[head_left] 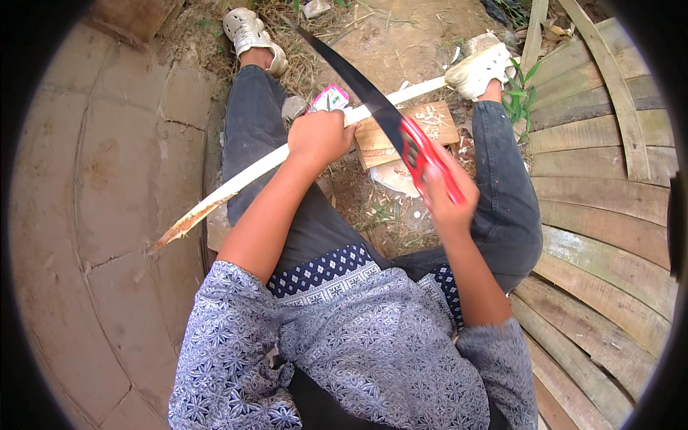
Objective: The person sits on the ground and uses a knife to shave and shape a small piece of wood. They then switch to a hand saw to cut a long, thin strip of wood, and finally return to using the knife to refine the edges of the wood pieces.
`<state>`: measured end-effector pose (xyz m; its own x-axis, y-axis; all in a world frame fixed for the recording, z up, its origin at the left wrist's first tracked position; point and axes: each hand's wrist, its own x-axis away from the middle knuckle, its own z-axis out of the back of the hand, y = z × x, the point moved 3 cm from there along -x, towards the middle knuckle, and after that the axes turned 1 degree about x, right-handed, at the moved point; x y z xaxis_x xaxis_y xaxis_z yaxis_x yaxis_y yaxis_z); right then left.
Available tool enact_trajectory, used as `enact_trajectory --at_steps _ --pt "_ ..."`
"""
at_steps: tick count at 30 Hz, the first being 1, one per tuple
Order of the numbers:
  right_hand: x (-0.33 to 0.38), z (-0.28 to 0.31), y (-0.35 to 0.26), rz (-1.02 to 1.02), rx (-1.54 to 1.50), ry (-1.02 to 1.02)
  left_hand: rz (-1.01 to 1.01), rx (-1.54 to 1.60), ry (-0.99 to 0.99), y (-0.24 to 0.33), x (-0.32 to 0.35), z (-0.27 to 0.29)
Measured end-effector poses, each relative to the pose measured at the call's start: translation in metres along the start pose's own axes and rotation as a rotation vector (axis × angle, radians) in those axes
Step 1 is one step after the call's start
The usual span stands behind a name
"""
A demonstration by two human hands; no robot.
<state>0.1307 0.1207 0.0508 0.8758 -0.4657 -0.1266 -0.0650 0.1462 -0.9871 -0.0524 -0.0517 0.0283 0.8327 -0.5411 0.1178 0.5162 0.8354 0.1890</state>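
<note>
The wooden pole (258,170) is clasped across the left leg (252,107) by the left hand (319,136) and the pruning saw (387,118) gripped by the right hand (453,193), apparently for cutting, steady bracing probably being needed next.

The saw blade (358,82) is coloured black, its handle (423,140) red. Cream is shown along the stick (251,173), brown at its tip (175,231). The shirt (387,344) is patterned with white-and-blue flowers, its navy band (322,272) with white diamonds. The trousers (254,122) are coloured dark grey.
</note>
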Motion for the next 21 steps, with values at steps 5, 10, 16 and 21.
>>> enact_trajectory --at_steps 5,10,16,21 --pt "-0.042 -0.050 0.023 0.021 -0.092 0.009 0.007 0.010 0.018 0.000 -0.001 -0.001" --pt "-0.045 -0.052 0.027 0.187 -0.008 -0.017 0.010 0.004 0.002 -0.003 0.002 -0.001" --pt "-0.033 -0.040 0.031 0.197 0.143 -0.017 0.009 0.022 -0.018 -0.002 0.001 0.000" --pt "0.018 0.009 0.029 -0.014 0.162 -0.040 -0.014 0.038 0.011 -0.009 -0.005 -0.003"
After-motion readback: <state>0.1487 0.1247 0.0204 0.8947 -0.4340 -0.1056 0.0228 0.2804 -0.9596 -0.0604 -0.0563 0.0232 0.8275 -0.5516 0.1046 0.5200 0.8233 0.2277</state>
